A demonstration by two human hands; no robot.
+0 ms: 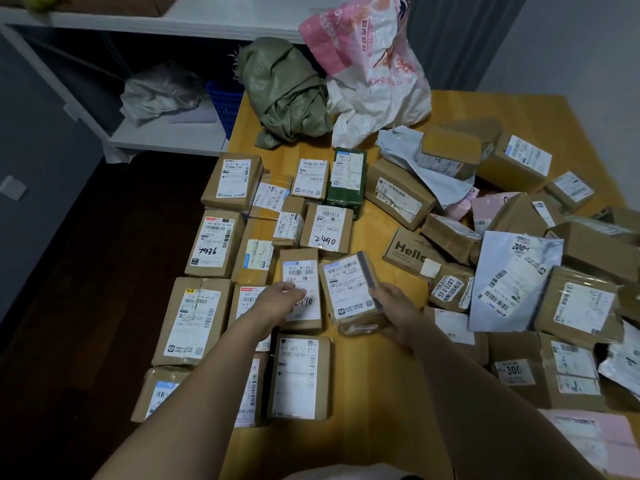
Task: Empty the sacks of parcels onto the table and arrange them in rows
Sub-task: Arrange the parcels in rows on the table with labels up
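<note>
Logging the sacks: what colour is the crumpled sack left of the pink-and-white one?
The sack is olive green; head view.

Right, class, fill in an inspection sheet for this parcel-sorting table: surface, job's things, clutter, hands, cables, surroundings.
Surface: yellow wooden table, mostly covered.
Job's things: rows of labelled parcels at left; loose heap at right; green sack and pink-and-white sack crumpled at the far end.
Clutter: nothing seen.
Hands: left hand touches a row parcel; right hand grips a tilted parcel.
Cables: nothing seen.
Surroundings: white shelving with a blue crate; dark floor.
</note>
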